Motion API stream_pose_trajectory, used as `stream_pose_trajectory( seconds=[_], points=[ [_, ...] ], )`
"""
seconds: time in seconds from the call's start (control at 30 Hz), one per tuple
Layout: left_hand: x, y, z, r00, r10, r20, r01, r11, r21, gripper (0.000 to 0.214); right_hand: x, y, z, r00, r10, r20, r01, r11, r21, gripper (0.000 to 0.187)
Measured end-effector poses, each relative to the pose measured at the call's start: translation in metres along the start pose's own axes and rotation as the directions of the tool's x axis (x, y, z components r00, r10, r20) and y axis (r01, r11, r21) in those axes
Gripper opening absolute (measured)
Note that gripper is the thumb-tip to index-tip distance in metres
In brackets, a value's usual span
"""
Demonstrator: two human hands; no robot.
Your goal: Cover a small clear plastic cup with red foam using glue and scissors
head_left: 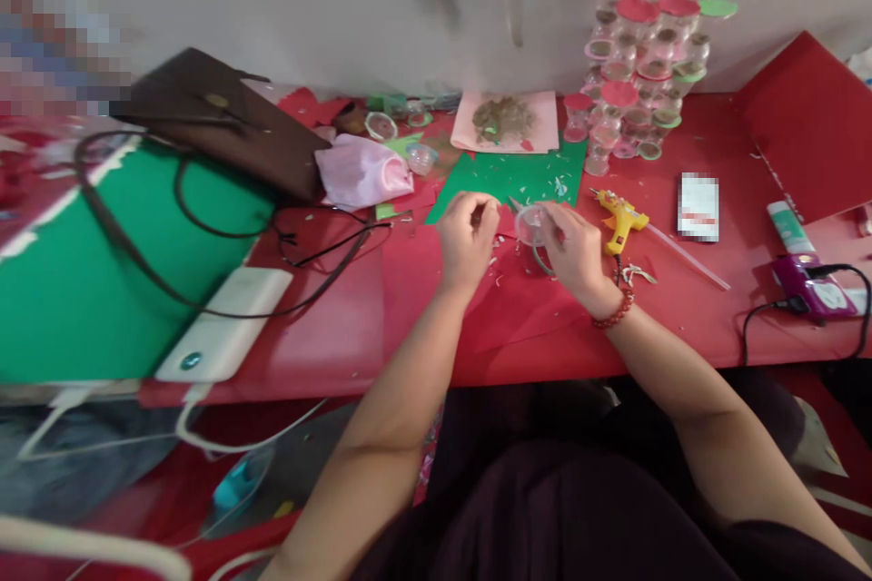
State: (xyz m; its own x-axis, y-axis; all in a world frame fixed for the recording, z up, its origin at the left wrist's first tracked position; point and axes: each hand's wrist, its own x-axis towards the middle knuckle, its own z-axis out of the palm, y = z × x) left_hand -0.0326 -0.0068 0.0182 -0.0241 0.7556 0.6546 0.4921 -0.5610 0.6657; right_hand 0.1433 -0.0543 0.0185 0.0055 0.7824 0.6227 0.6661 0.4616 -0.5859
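Observation:
My left hand (469, 236) is closed in a pinch above the red paper (436, 277); whatever is between its fingertips is too small to make out, though a bit of red shows beside them. Close to its right, my right hand (573, 247) has its fingers bent around a small clear plastic cup (529, 225), whose round rim faces left. A thin pointed tip sticks out by the cup, and a greyish-green loop shows below it; I cannot tell whether they belong to one tool. Paper scraps lie under both hands. A yellow glue gun (621, 220) rests right of my right hand.
Stacked clear cups with coloured discs (637, 73) stand at the back right. A brown bag (224, 123), pink cloth (364, 172) and white power strip (228, 327) lie left. Rightward are a blurred white-faced object (698, 207), a glue stick (790, 227) and a purple device (814, 288) with cables.

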Motion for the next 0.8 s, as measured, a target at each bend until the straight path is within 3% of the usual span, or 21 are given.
stream_pose_trajectory(
  seconds=[0.17,0.3,0.47,0.67,0.8],
  points=[
    [-0.002,-0.001,0.007,0.999,-0.007,0.031,0.008,0.999,-0.034,0.034,0.002,-0.002,-0.001,0.997,0.061,0.045,-0.061,0.998,0.013,0.028],
    [-0.004,0.008,0.004,0.995,0.076,0.068,-0.068,0.992,-0.110,0.017,0.000,0.000,0.002,0.997,0.035,0.062,-0.035,0.999,0.007,0.031],
    [-0.004,0.014,0.000,0.969,0.200,0.143,-0.185,0.976,-0.112,0.016,-0.002,0.006,0.006,0.997,-0.011,0.075,0.014,0.999,-0.047,0.035],
    [-0.005,0.013,0.003,0.972,0.133,0.191,-0.115,0.988,-0.103,0.013,-0.004,0.007,0.006,0.990,-0.044,0.136,0.064,0.987,-0.149,0.035],
    [-0.009,0.015,0.007,0.988,0.060,0.141,-0.050,0.996,-0.071,0.014,-0.006,0.002,0.006,0.988,0.003,0.156,0.023,0.986,-0.165,0.036]
  ],
)
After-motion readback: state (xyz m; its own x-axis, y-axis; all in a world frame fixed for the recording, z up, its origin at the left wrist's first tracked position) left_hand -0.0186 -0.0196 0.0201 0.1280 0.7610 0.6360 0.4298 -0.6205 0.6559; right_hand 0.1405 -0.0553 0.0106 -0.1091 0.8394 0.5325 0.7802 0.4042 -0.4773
